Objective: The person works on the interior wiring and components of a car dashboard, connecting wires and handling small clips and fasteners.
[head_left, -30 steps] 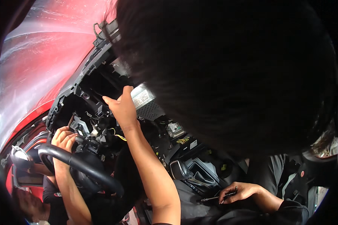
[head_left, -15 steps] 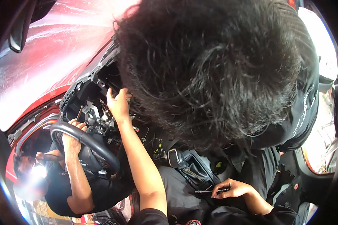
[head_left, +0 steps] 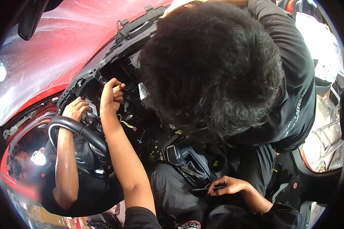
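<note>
My left hand [head_left: 111, 95] reaches into the opened dashboard [head_left: 80, 82], its fingers curled among dark brackets and wiring; whatever they grip is hidden. A loose yellow wire [head_left: 127, 125] hangs below it. My right hand [head_left: 229, 186] holds a slim dark metal tool [head_left: 198, 189] over my lap, just right of the gear selector [head_left: 172, 154]. To the left of my left arm, a co-worker's hand [head_left: 74, 110] is at the dash behind the black steering wheel [head_left: 93, 139].
A second person's dark-haired head [head_left: 210, 68] and black shirt fill the upper right. The left co-worker's body [head_left: 91, 191] sits behind the wheel, with a small light [head_left: 38, 157]. The plastic-streaked red windscreen area [head_left: 46, 53] and open right doorway [head_left: 325, 133] frame the cabin.
My left hand has shifted slightly left and curled its fingers. The leaning person's head has moved back, uncovering more dashboard. The left co-worker's hand has risen. My right hand still holds the tool.
</note>
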The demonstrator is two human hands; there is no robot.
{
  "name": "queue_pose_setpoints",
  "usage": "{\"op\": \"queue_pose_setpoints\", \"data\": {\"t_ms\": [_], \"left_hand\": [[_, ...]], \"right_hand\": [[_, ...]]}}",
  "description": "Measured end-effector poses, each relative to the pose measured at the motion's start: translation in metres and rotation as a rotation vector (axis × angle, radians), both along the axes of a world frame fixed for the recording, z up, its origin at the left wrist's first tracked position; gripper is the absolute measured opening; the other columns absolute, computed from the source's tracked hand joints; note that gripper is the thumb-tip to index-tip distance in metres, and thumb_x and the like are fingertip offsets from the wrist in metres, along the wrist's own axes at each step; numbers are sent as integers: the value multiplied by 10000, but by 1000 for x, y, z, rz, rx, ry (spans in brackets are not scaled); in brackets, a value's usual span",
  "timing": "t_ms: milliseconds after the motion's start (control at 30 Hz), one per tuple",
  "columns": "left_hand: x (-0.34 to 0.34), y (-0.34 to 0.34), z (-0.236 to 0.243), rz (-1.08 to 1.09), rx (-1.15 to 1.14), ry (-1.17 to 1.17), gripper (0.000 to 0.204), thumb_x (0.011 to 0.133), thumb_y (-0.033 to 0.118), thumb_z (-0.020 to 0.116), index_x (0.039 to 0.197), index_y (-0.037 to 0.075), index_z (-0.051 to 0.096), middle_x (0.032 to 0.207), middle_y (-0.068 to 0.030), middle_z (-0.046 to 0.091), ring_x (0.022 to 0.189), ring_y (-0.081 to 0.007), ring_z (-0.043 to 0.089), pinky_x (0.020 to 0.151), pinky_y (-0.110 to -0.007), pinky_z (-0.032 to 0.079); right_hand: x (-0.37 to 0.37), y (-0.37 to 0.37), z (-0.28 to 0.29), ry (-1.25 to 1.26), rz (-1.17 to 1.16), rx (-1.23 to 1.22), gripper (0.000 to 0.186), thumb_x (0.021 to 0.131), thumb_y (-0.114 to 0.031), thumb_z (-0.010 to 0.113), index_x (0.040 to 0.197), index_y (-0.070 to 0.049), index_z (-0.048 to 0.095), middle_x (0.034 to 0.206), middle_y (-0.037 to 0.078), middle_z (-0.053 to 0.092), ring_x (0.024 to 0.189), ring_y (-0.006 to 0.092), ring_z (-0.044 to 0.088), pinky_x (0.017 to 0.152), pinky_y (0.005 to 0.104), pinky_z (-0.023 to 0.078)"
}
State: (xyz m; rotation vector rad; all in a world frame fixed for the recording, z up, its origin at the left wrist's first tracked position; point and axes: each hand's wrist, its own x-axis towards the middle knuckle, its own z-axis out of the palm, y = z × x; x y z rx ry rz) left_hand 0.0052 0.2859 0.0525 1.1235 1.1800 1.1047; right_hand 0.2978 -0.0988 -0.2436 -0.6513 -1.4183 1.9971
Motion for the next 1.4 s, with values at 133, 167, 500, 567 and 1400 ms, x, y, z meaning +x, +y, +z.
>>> {"op": "queue_pose_setpoints", "data": {"t_ms": [133,167,500,567,1400], "left_hand": [[10,5,12,52,-88,86,146,884,240,592,771,159,545,633,49,575,373,-10,273,357,-198,175],[13,6,19,40,-111,113,125,839,204,629,822,113,545,761,9,653,383,-10,275,356,-193,194],[5,-4,-7,106,27,181,148,806,180,683,781,123,549,592,65,492,424,-39,328,418,-204,235],[7,-15,-9,175,60,196,288,810,171,687,1054,91,559,603,63,495,432,-42,352,419,-201,244],[-32,-369,-195,330,625,747,136,961,151,703,1034,40,729,708,-53,658,623,-112,576,561,-251,460]], "right_hand": [[0,-1,7,-27,25,19,249,945,-160,691,1145,-14,706,1105,57,710,1079,151,616,983,310,455],[0,-1,7,-21,30,20,252,944,-158,691,1150,-13,704,1104,57,708,1075,149,615,974,307,459],[-1,-5,10,-97,-16,117,324,886,-142,643,1181,-18,691,1133,68,707,1103,168,616,1000,324,454],[-3,-5,7,-112,-28,163,319,893,-149,640,1180,-22,695,1134,70,710,1109,170,617,1007,328,451],[-111,-48,53,-281,358,750,422,688,-69,626,1103,10,622,1115,232,645,1094,406,612,928,493,490]]}}
